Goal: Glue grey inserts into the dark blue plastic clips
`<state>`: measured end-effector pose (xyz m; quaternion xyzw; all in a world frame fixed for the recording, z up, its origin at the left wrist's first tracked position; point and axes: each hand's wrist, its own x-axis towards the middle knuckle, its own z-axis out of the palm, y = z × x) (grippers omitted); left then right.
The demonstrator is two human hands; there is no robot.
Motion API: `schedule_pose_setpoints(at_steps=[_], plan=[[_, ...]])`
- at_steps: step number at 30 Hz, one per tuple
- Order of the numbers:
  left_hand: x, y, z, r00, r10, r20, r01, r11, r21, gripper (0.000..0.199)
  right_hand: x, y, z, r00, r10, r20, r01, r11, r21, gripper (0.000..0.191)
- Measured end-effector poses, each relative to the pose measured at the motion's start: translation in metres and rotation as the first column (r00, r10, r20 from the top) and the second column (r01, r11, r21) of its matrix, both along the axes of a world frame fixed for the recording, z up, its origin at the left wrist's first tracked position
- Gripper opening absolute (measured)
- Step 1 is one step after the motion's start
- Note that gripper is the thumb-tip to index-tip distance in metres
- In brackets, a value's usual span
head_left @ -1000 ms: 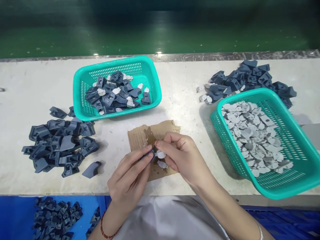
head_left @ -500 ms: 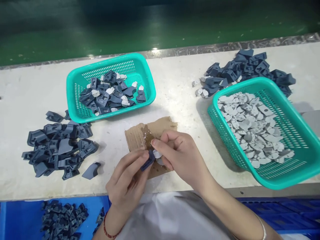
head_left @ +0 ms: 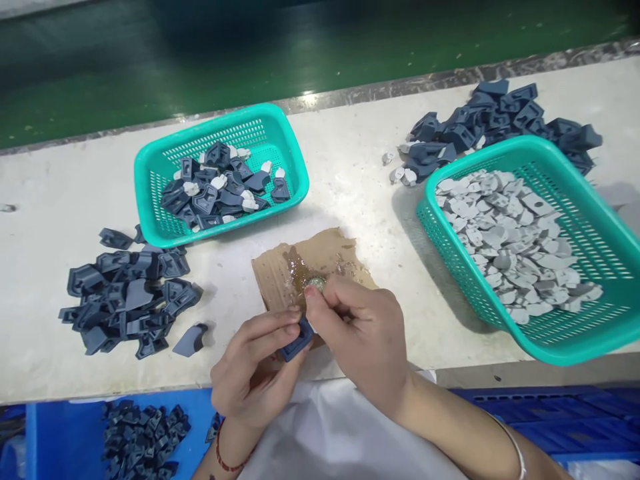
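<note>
My left hand (head_left: 257,363) is closed around a dark blue plastic piece (head_left: 297,341) with a recessed face. My right hand (head_left: 365,333) pinches a small light-grey plastic part (head_left: 316,285), its rounded, shiny end showing by the thumb tip. Fingers hide most of this part, and whether it touches the blue piece I cannot tell. Both hands are over the near edge of a torn cardboard sheet (head_left: 273,273). A wet, glossy brown patch (head_left: 299,268) lies on the cardboard just beyond my fingers.
A green basket (head_left: 145,200) at back left holds blue pieces with white parts. Another green basket (head_left: 565,357) on the right holds many light-grey parts. Loose blue pieces lie in a left pile (head_left: 137,293) and a back-right pile (head_left: 490,120). Below the table, a blue bin (head_left: 55,433) holds more.
My hands have shifted slightly toward me, with the blue piece lower. My right hand has turned, and a shiny round end now shows by its thumb. The view has tilted a little.
</note>
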<state>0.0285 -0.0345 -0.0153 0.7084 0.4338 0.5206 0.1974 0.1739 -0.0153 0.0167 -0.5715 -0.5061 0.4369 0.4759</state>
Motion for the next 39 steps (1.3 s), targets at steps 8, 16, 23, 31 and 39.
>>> schedule_pose_setpoints(at_steps=[8, 16, 23, 31, 39], plan=[[-0.003, 0.009, 0.000, 0.959, -0.045, 0.279, 0.120, 0.958, -0.259, 0.022, -0.005, 0.006, -0.001, 1.000, 0.022, -0.007, -0.022, 0.998, 0.054, 0.041], [0.001, 0.014, 0.013, 0.936, 0.013, 0.353, 0.173, 0.855, -0.489, 0.010, 0.014, 0.017, -0.010, 0.895, 0.099, 0.434, -0.252, 0.917, 0.310, 0.040], [0.001, -0.017, 0.019, 0.847, 0.139, 0.513, 0.316, 0.644, -0.697, 0.013, 0.012, -0.001, -0.003, 0.847, 0.054, 0.529, -0.295, 0.875, 0.383, 0.047], [0.000, -0.039, 0.025, 0.814, 0.152, 0.560, 0.288, 0.732, -0.618, 0.004, 0.001, -0.027, 0.005, 0.745, -0.099, 0.660, -0.327, 0.809, 0.489, 0.046], [0.010, -0.050, 0.037, 0.831, 0.058, 0.554, 0.296, 0.796, -0.527, 0.002, 0.012, -0.041, 0.018, 0.771, -0.044, 0.636, -0.300, 0.856, 0.422, 0.045]])
